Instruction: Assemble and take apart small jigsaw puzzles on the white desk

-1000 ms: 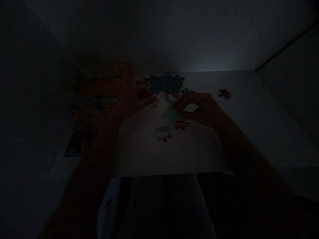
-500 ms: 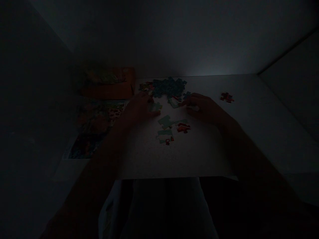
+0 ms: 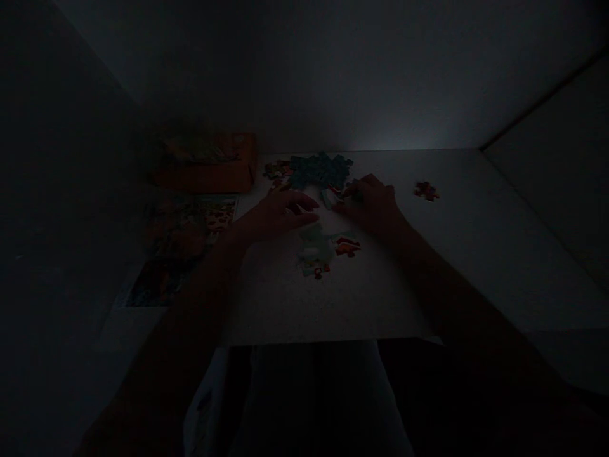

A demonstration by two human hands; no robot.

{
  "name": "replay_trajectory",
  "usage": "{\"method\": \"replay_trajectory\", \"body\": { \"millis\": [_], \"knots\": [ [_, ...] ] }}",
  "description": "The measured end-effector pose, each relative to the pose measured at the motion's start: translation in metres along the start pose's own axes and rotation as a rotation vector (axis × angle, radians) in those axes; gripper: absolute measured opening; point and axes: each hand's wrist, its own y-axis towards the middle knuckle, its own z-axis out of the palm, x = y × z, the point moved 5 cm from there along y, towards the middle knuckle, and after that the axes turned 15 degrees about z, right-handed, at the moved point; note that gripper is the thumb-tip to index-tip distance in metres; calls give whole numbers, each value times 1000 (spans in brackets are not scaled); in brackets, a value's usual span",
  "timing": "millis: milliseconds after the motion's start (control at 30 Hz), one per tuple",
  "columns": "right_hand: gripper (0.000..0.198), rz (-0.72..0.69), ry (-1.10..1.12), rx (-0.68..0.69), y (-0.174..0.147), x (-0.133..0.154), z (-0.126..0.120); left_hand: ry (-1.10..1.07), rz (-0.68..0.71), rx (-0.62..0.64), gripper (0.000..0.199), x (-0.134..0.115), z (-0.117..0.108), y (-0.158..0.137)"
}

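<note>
My left hand (image 3: 278, 214) is over the white table, its thumb and index finger apart. It covers the spot where a pale green jigsaw piece lay. My right hand (image 3: 370, 202) has thumb and fingertips at the right edge of a green, white and red jigsaw piece (image 3: 329, 198), seemingly pinching it. Below both hands lie a pale green cluster of jigsaw pieces (image 3: 314, 251) and, at its right, a red and orange jigsaw piece (image 3: 347, 245). The light is very dim, so the joins are hard to make out.
A heap of teal jigsaw pieces (image 3: 321, 169) lies at the back, with multicoloured pieces (image 3: 277, 169) at its left. One red piece (image 3: 426, 190) sits far right. An orange box (image 3: 207, 178) and a printed picture sheet (image 3: 164, 279) are on the left. A wall bounds the back.
My left hand has moved right and slightly nearer, covering the pale green piece. My right hand has shifted left onto the green, white and red piece. The view has shifted slightly.
</note>
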Motion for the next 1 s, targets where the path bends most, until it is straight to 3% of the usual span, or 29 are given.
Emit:
{"method": "replay_trajectory", "body": {
  "millis": [100,233,567,867,1000],
  "knots": [
    [46,7,9,44,1,-3,-1,163,-45,-166,35,6,-11,0],
    [51,19,44,59,3,-6,-2,244,-43,-231,30,12,-15,0],
    [45,-126,18,50,1,3,-1,385,2,-147,29,13,-7,1],
    [40,-198,14,150,-1,11,2,521,-56,-73,26,9,-5,-1],
    [36,-211,23,194,-3,13,3,541,-55,-74,36,5,3,0]
  ]
}}
